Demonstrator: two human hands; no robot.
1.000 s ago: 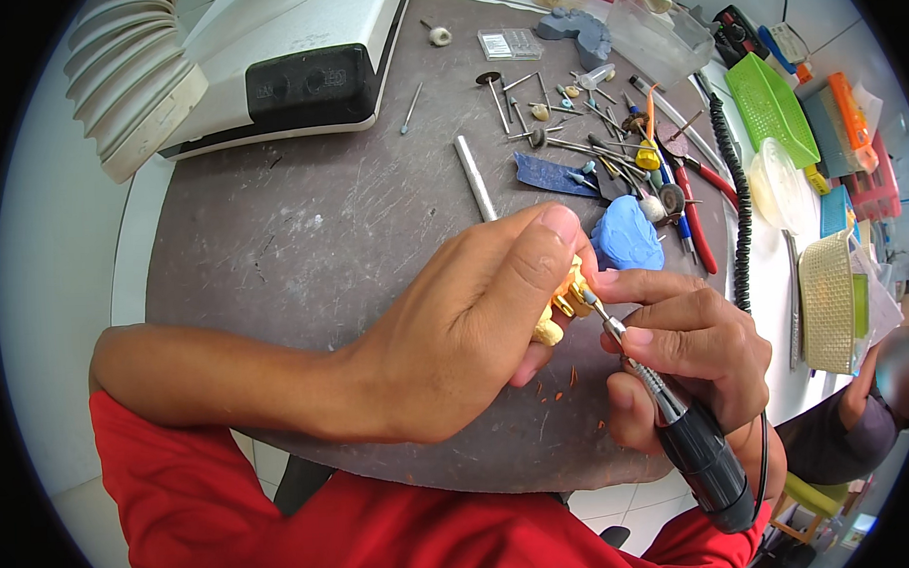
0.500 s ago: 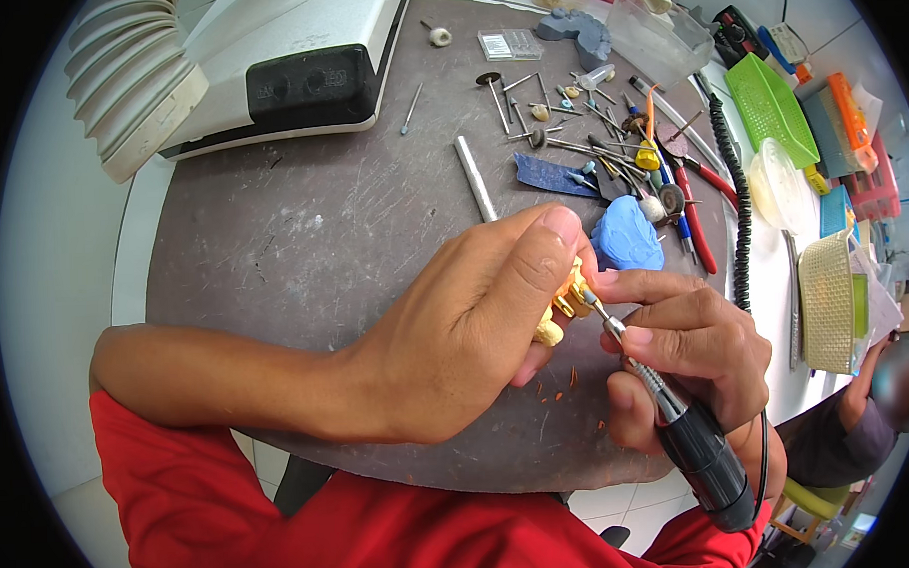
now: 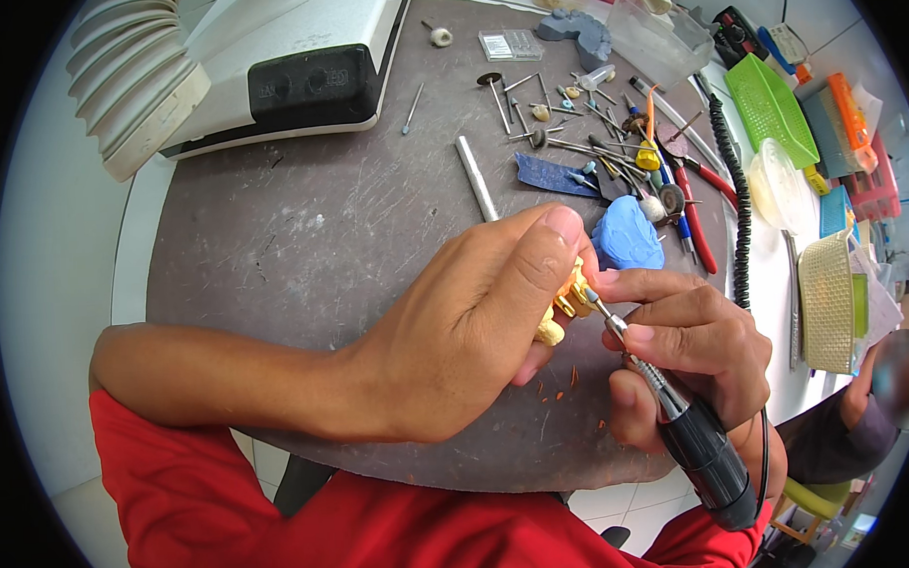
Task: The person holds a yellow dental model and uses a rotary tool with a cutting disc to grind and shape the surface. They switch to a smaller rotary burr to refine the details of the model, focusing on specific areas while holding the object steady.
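My left hand (image 3: 476,328) is closed around a yellow dental model (image 3: 549,332) with gold-coloured and orange parts; most of it is hidden behind the thumb and palm. Between the fingers and thumb of my right hand (image 3: 699,348) is a rotary handpiece (image 3: 703,454), with a black body and a silver neck. Its small grey tip (image 3: 592,296) meets the model's gold-coloured part, as far as I can see. The fingertips of both hands are close together there. Small orange shavings (image 3: 574,374) lie on the mat just below.
Past my hands lie a lump of blue putty (image 3: 627,235), a metal rod (image 3: 476,178), red-handled pliers (image 3: 695,226) and many scattered burs. A white machine with a ribbed hose (image 3: 132,80) stands at far left. Baskets (image 3: 828,306) line the right side; a person (image 3: 830,441) sits beyond.
Both hands keep almost the same place and grip. The handpiece and its tip have shifted only very slightly, if at all.
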